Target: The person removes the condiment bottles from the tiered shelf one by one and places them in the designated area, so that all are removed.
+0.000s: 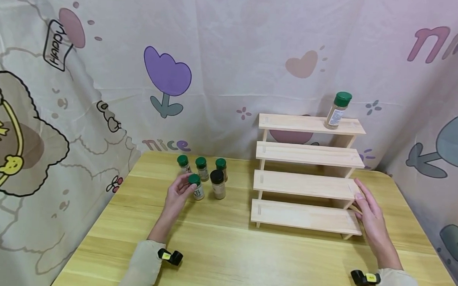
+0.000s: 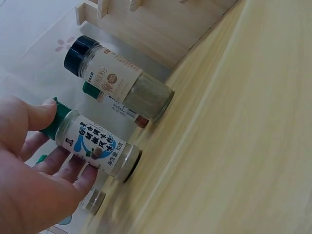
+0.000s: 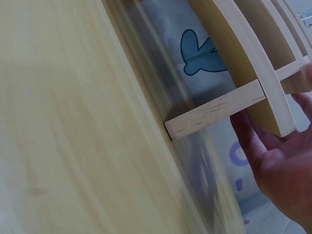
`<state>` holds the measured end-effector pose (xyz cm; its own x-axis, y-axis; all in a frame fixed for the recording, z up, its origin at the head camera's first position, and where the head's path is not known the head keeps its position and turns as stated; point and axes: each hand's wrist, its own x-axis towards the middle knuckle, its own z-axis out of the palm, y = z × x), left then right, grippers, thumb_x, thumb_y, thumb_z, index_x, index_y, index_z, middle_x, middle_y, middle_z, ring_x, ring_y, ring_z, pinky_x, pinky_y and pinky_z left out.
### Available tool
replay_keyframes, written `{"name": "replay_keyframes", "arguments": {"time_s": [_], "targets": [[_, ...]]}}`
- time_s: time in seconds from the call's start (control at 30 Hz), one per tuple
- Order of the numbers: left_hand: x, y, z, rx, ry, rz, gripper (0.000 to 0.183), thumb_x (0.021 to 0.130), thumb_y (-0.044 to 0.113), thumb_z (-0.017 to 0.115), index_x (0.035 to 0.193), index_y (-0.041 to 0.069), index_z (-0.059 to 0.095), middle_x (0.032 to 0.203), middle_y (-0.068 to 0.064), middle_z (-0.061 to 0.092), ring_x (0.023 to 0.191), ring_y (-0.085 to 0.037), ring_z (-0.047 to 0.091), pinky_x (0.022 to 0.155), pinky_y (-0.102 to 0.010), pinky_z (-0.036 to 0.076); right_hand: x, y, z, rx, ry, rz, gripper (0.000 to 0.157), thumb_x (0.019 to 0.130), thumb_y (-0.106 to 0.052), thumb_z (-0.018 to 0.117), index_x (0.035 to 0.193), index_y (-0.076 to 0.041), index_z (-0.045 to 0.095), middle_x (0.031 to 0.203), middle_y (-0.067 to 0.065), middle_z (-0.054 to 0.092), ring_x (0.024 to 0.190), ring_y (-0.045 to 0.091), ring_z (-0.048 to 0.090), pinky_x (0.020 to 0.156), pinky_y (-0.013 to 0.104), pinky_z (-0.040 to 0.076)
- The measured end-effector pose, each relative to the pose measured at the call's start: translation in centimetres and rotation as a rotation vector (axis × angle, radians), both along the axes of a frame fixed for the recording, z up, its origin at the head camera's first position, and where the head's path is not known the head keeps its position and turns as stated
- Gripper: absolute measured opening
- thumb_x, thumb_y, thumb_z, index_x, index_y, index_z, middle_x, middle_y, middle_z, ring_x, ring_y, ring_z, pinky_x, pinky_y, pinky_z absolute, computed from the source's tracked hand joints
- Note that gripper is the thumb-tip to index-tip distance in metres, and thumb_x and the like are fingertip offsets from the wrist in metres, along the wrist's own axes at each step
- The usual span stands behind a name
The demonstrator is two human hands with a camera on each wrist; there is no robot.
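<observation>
My left hand (image 1: 177, 193) holds a green-capped glass spice jar (image 1: 197, 189); in the left wrist view the thumb lies on its green cap and the fingers go behind its printed label (image 2: 95, 144). The jar is close to upright; its base is at or very near the tabletop. Right beside it stands a black-capped spice jar (image 1: 218, 185) with pale powder. On the right, my right hand (image 1: 372, 215) grips the end of a four-tier wooden step rack (image 1: 303, 183). In the right wrist view, fingers reach under a shelf end (image 3: 278, 114).
Three more green-capped jars (image 1: 202, 169) stand behind the held one. Another green-capped jar (image 1: 337, 111) is on the rack's top tier, toward the right. The wooden table (image 1: 225, 252) runs back to a printed cloth (image 1: 223, 75).
</observation>
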<state>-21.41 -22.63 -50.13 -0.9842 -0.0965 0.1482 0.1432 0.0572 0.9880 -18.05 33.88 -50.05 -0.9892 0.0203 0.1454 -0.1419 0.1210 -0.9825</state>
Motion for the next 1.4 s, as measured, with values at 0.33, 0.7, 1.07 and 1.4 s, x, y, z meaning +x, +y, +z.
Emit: {"name": "replay_keyframes", "arguments": {"time_s": [0.33,0.7,1.07,1.4], "targets": [[0.0,-0.1,-0.1,-0.005,-0.021,-0.016,0.044,0.099,0.001,0.065,0.141,-0.001,0.051,0.142,-0.022,0.056,0.128,-0.024,0.054,0.102,-0.017,0.046,0.1,-0.1,-0.1,-0.008,0.000,0.001,0.055,0.112,-0.034,0.039,0.165,-0.029,0.023,0.166,0.000,0.024,0.116,-0.008,0.049,0.087,0.008,0.046],[0.5,-0.6,0.5,-0.053,0.012,-0.040,0.049,0.099,0.006,0.068,0.145,0.000,0.049,0.142,-0.023,0.056,0.129,-0.029,0.054,0.100,-0.015,0.046,0.1,0.0,0.0,0.053,-0.016,-0.007,0.055,0.112,-0.036,0.037,0.165,-0.030,0.021,0.169,0.003,0.020,0.117,-0.005,0.047,0.086,0.007,0.045],[0.8,1.3,3.6,-0.343,0.296,0.109,0.037,0.101,0.013,0.067,0.135,0.002,0.058,0.135,-0.016,0.062,0.128,-0.031,0.055,0.112,-0.055,0.039,0.0,0.0,-0.1,0.050,-0.019,-0.010,0.055,0.112,-0.037,0.037,0.165,-0.031,0.021,0.169,0.004,0.019,0.118,-0.005,0.047,0.086,0.007,0.045],[0.4,5.6,7.8,-0.286,0.480,0.071,0.035,0.097,-0.001,0.068,0.131,-0.003,0.061,0.130,-0.021,0.064,0.125,-0.033,0.057,0.110,-0.055,0.040,0.1,-0.1,-0.1,0.023,0.009,0.000,0.055,0.113,-0.034,0.038,0.165,-0.028,0.022,0.168,0.003,0.020,0.118,-0.006,0.048,0.087,0.008,0.046]]}}
